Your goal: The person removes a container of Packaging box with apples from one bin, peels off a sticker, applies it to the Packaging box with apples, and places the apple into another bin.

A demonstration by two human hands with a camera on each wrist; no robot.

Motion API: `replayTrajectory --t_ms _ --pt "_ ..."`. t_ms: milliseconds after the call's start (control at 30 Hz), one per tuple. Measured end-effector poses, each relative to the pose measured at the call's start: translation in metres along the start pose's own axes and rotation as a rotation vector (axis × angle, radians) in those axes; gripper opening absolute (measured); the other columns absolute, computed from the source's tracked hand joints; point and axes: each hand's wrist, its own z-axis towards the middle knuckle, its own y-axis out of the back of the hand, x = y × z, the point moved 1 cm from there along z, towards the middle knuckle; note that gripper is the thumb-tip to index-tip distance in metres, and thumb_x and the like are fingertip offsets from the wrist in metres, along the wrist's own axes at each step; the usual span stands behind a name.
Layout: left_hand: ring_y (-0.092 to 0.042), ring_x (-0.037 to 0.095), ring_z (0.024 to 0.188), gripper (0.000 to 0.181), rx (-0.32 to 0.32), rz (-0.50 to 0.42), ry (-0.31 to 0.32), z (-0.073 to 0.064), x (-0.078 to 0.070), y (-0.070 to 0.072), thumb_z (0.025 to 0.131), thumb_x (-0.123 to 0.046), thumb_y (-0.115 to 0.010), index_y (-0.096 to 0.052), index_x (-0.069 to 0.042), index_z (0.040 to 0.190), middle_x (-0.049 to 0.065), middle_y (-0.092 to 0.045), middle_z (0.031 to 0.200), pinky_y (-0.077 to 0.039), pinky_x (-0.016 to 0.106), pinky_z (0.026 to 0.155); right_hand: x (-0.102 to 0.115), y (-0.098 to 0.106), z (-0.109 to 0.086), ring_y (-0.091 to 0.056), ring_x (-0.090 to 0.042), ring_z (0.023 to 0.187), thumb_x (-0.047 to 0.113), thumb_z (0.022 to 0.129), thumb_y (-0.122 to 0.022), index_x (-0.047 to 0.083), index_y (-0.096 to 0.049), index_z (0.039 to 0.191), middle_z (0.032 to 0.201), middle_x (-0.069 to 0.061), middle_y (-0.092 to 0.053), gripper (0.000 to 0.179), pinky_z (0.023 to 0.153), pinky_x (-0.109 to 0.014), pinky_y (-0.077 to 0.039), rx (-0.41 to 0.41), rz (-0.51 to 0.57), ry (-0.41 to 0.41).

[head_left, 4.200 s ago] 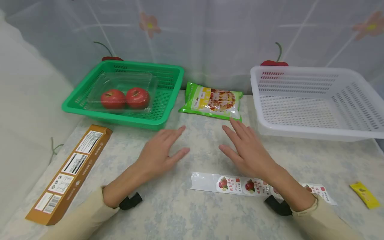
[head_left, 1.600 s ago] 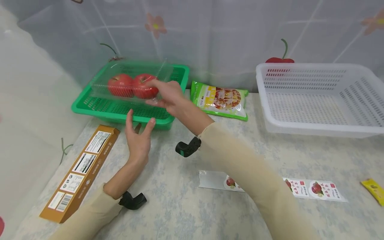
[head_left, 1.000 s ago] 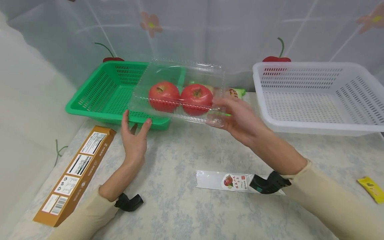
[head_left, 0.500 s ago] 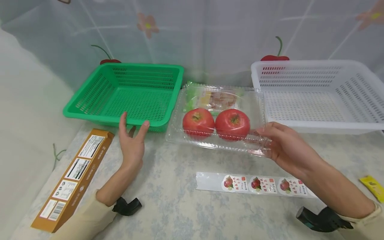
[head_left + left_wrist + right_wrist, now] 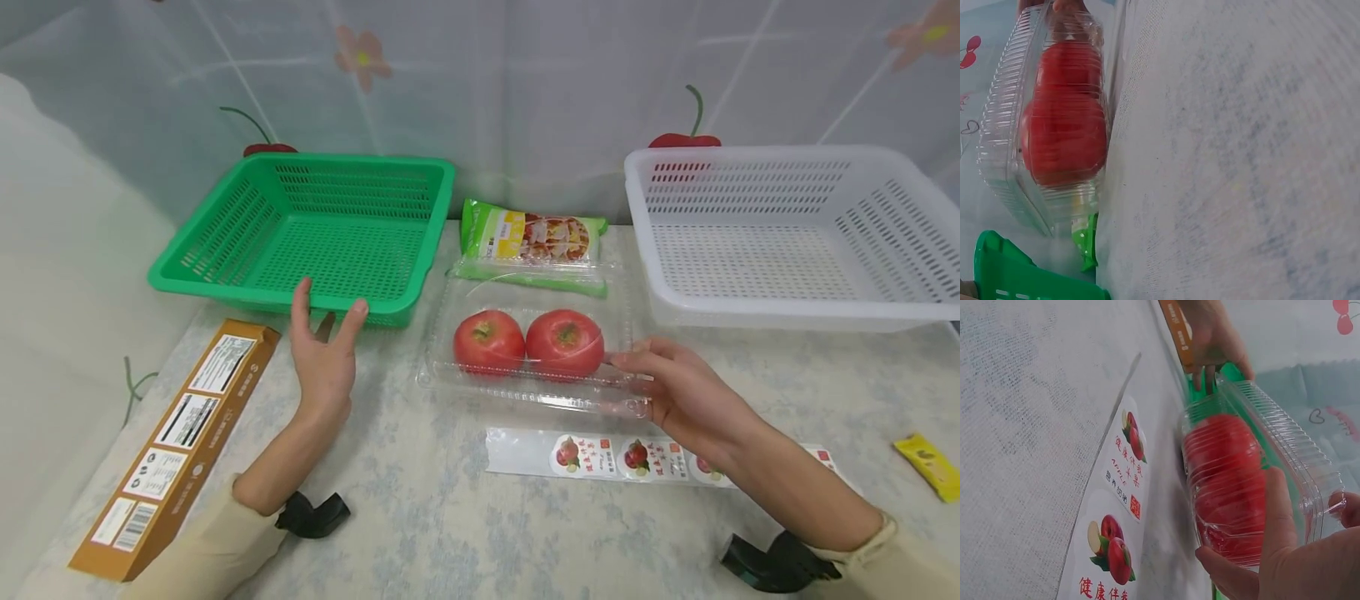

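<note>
"What is the right hand (image 5: 686,400) holding?"

"It's pinching the right end of a see-through plastic container (image 5: 532,393), near the front right corner. Two red apples (image 5: 489,342) are sitting inside, side by side."

"And where is that container?"

"It's occupying the middle of the table (image 5: 450,517). I can't tell whether its base is touching the cloth. In the head view, its back part is overlapping a green food packet (image 5: 540,237), which is lying by the table's back edge."

"How about the left hand (image 5: 322,358)?"

"It's holding nothing. Thumb and fingers are spreading wide at the front rim of a green basket (image 5: 217,287), which is standing at the table's back left corner. I can't tell if the fingertips are touching it."

"What else is lying about?"

"A white basket (image 5: 787,309) is standing at the back right corner, a brown box (image 5: 176,450) is slanting along the left edge, and a small yellow packet (image 5: 930,467) is lying towards the right edge. A strip of apple stickers (image 5: 600,457) is stretching in front of the container, and the right forearm is crossing over it."
</note>
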Motion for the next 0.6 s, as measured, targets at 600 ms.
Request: replayTrajectory --t_ms 600 --pt "-0.022 0.029 0.144 0.077 -0.004 0.012 0.006 0.0 -0.001 0.0 0.094 -0.026 -0.069 -0.024 -0.03 0.156 -0.007 -0.01 0.16 -0.032 0.045 0.111 0.002 0.012 0.015 -0.054 -0.017 0.095 0.027 0.097 -0.065 0.003 -0.042 0.112 0.112 -0.006 -0.052 0.037 0.075 -0.028 -0.052 -0.047 -0.121 -0.029"
